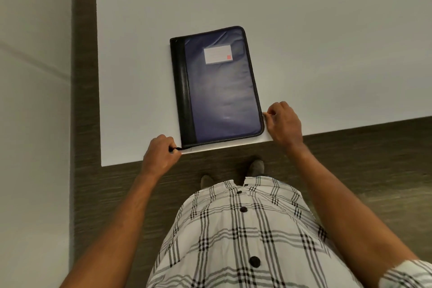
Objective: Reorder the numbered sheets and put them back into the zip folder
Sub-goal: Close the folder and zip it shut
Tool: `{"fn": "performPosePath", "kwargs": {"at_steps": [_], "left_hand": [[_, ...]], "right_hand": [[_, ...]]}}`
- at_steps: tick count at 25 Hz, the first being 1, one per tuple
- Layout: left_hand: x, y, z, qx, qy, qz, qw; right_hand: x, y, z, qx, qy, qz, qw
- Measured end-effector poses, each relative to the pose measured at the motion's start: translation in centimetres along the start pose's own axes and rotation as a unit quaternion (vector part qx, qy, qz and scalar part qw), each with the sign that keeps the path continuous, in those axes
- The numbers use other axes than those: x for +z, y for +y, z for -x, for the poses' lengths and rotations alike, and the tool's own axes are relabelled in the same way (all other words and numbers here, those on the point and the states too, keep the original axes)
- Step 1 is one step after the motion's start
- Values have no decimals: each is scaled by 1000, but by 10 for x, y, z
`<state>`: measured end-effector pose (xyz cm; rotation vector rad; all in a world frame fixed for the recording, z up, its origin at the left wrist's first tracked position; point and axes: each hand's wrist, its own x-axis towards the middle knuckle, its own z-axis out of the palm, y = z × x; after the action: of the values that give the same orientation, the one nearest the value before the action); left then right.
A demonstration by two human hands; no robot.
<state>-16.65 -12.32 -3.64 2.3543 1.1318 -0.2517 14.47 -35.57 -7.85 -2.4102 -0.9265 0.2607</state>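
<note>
Two hands flank zip folder (219,84): left (161,154) pinches zipper pull (178,148), right (284,121) grips corner.

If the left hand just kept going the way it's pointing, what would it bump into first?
Most likely the zip folder: the left hand sits at its near-left corner, pinching the black zipper pull, so there is hardly any gap.

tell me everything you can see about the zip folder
The zip folder lies flat and closed on the white table, near its front edge. Its cover is dark blue, slightly wrinkled fabric with a black spine strip on the left and a white label with a small red mark. The left hand pinches the black zip pull at the near left corner; the right hand touches the near right corner.
</note>
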Motion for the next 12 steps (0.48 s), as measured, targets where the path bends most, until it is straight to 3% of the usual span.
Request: {"fn": "performPosePath", "kwargs": {"at_steps": [12], "left_hand": [[2, 14, 3, -50, 19, 23, 998]], "right_hand": [[3, 15, -102, -105, -15, -18, 994]]}}
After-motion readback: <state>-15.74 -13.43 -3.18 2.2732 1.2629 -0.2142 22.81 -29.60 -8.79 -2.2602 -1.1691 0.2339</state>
